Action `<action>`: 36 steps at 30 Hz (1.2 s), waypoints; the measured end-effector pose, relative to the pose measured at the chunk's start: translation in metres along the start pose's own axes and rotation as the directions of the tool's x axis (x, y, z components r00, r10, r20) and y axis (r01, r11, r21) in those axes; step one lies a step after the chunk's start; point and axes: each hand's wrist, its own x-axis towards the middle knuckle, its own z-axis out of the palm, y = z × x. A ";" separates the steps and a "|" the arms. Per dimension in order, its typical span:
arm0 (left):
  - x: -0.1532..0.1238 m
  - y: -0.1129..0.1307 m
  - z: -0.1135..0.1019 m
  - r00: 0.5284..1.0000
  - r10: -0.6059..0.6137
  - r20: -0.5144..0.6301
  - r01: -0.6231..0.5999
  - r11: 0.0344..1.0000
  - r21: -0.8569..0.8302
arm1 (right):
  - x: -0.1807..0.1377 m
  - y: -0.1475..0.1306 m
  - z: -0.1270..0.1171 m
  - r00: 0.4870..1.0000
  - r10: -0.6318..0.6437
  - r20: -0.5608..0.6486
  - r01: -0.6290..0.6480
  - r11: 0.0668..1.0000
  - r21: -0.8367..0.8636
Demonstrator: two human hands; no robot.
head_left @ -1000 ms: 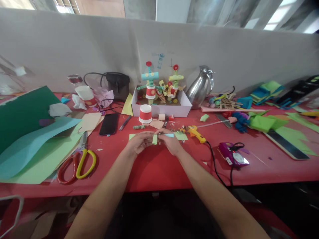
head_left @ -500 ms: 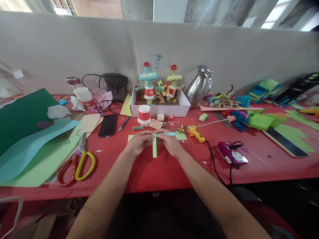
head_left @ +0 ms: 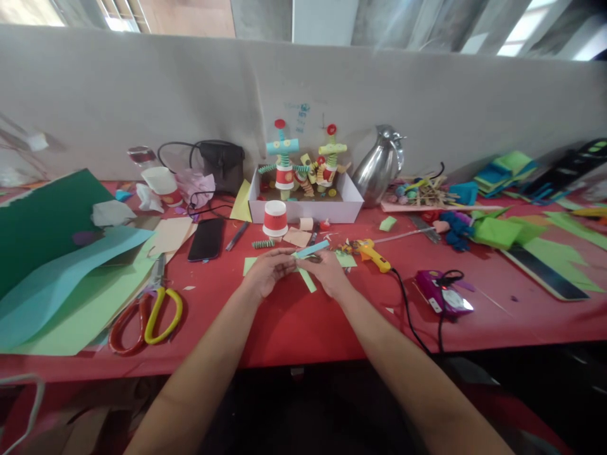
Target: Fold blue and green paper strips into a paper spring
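Two paper strips, one light green (head_left: 307, 280) and one blue (head_left: 313, 248), cross between my hands above the red table. My left hand (head_left: 269, 272) pinches them at the crossing from the left. From the right, my right hand (head_left: 326, 270) is closed near the same spot, its fingers partly hidden. The green strip slants down toward me, and the blue one points up to the right. Just beyond my hands lie a small green folded-paper spring (head_left: 263, 244) and an upside-down red and white paper cup (head_left: 275, 218).
A yellow glue gun (head_left: 374, 255) lies to the right, its cord running past a purple power box (head_left: 443, 292). Scissors (head_left: 161, 316) and a phone (head_left: 206, 239) lie left. Behind stand a white box (head_left: 306, 212) holding paper-cup figures and a metal jug (head_left: 379, 165).
The green strip has swung from pointing straight toward me to slanting right. The blue strip has tilted upward from lying level, and my right fingers have shifted at the crossing.
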 end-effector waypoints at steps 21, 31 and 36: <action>0.000 -0.005 0.003 0.985 0.168 0.031 -0.167 0.985 -0.050 | -0.007 -0.007 0.012 0.996 -0.082 -0.019 0.082 0.996 0.034; -0.003 -0.004 0.005 0.994 0.100 0.034 -0.100 0.995 -0.005 | -0.004 -0.004 0.009 0.994 -0.050 -0.099 0.057 0.996 0.070; -0.004 -0.005 0.005 0.991 0.129 0.040 -0.130 0.991 0.013 | -0.005 -0.005 0.009 0.995 -0.061 -0.073 0.066 0.995 0.069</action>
